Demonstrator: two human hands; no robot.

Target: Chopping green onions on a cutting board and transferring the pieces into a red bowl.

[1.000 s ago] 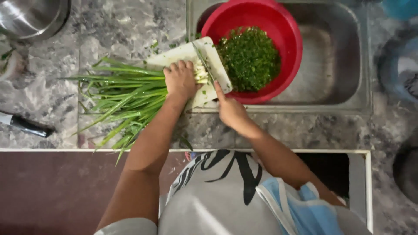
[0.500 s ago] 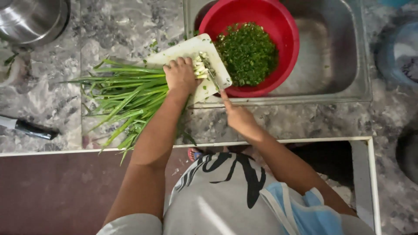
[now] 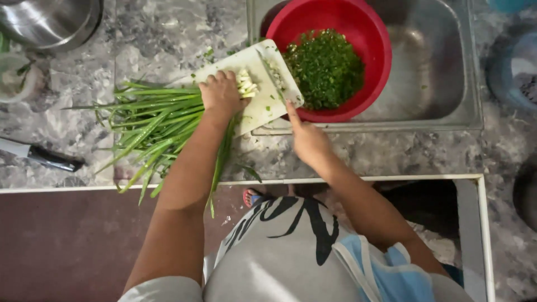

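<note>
My left hand (image 3: pixel 221 95) presses a bunch of green onions (image 3: pixel 151 120) onto a white cutting board (image 3: pixel 254 106), with the white root ends (image 3: pixel 246 84) sticking out past my fingers. My right hand (image 3: pixel 307 140) grips a knife (image 3: pixel 274 78) whose blade lies edge-down on the board just right of the white ends. A red bowl (image 3: pixel 372 39) of chopped greens (image 3: pixel 327 67) sits in the steel sink (image 3: pixel 442 72), and the board's right corner overlaps its rim.
A steel pot (image 3: pixel 47 22) stands at the top left. A second knife with a black handle (image 3: pixel 42 156) lies on the marble counter (image 3: pixel 168 33) at the left. A blue container (image 3: pixel 514 67) is at the right edge.
The knife blade has turned from lying flat over the board's right end to standing on edge near the white ends. Both hands stay at the board.
</note>
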